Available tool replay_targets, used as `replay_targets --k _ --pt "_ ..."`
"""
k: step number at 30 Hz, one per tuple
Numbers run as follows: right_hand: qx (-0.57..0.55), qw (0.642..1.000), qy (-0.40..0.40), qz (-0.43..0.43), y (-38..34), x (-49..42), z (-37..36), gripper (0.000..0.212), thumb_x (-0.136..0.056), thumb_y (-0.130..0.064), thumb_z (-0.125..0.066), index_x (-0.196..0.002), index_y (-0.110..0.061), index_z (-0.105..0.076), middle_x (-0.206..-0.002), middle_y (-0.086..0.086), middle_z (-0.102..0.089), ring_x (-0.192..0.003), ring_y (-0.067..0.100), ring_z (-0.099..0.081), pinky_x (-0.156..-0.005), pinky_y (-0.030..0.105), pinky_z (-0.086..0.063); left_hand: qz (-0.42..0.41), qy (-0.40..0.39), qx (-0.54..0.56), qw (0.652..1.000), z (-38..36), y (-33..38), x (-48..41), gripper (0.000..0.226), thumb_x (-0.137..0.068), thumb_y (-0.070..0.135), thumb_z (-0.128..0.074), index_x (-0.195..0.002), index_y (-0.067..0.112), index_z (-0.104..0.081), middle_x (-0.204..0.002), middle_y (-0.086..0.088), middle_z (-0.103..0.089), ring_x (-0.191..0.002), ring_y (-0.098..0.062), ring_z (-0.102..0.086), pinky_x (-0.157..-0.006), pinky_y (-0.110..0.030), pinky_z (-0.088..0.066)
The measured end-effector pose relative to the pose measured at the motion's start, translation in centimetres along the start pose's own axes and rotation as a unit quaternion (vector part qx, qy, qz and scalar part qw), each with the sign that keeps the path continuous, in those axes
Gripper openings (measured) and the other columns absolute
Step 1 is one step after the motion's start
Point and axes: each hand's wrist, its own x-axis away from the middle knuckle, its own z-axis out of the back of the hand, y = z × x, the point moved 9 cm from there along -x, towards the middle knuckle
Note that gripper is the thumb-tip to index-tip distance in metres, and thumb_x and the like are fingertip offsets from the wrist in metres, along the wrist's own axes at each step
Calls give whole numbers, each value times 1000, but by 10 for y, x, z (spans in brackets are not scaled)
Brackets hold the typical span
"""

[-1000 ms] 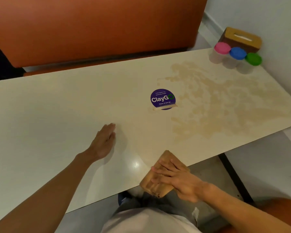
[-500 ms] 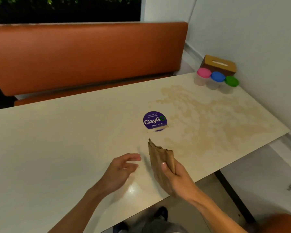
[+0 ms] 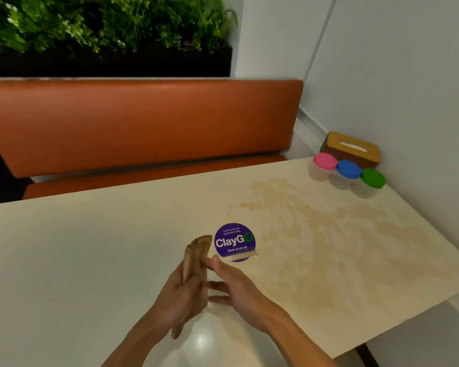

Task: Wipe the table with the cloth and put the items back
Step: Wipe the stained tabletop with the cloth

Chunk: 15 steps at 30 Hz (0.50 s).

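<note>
The folded tan cloth (image 3: pixel 195 258) stands upright above the table's (image 3: pixel 90 247) near edge, pressed in the left hand's (image 3: pixel 182 295) flat fingers. The right hand (image 3: pixel 233 284), fingers loosely spread, touches it beside the round purple sticker (image 3: pixel 234 241).

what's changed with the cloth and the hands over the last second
The cloth went from lying flat at the table's near edge under the right hand to being lifted upright above the table, and the left hand came off the surface to hold it too. The stain, sticker and containers stayed put.
</note>
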Motion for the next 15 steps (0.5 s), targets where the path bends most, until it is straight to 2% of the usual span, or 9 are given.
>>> replay_targets --k 3,6,8,10,11,13,15 --pt "118 992 20 25 -9 -25 68 23 -96 -54 -46 -109 -51 -64 -116 -24 -65 -108 -1 -60 -86 17 -48 58 117 -33 991 15 1 -33 25 -101 35 -45 -104 23 -66 -91 -4 -75 -81 -18 -73 -71 -33 -55" --pt "178 980 78 45 -11 -50 149 21 -98 -33 -52 -110 -29 -70 -109 -14 -70 -100 3 -65 -79 13 -45 74 187 -51 978 24 14 -57 33 -100 44 -44 -97 18 -64 -83 -6 -73 -77 -22 -70 -66 -31 -53" --pt "222 966 118 51 -15 -67 206 19 -99 -24 -52 -102 -27 -70 -115 -6 -68 -98 2 -65 -79 10 -45 47 216 -84 972 27 34 -80 36 -101 42 -41 -102 12 -62 -83 -4 -71 -77 -20 -66 -64 -29 -51" --pt "273 948 151 58 -23 -84 258 21 -97 -18 -53 -96 -32 -68 -114 -6 -66 -98 2 -64 -75 5 -43 10 249 -135 959 27 56 -109 31 -103 32 -39 -121 16 -58 -100 -6 -70 -84 -19 -63 -68 -28 -49" --pt "308 935 168 60 -27 -92 281 22 -96 -17 -54 -97 -33 -68 -115 -5 -65 -100 5 -63 -78 6 -42 -5 261 -169 950 27 66 -124 33 -103 26 -39 -130 15 -54 -112 -10 -68 -91 -22 -63 -73 -31 -51" --pt "395 896 193 68 -31 -108 317 22 -94 -16 -55 -107 -27 -69 -123 1 -61 -113 15 -59 -94 17 -41 -29 286 -236 928 29 81 -152 36 -102 15 -40 -137 14 -47 -129 -12 -61 -109 -31 -60 -90 -43 -50" --pt "507 845 168 23 -21 -121 335 34 -95 -26 -50 -128 -28 -58 -144 8 -45 -134 27 -41 -110 35 -33 -74 295 -294 906 29 94 -178 41 -98 8 -46 -139 14 -44 -135 -10 -56 -120 -35 -54 -100 -46 -45"
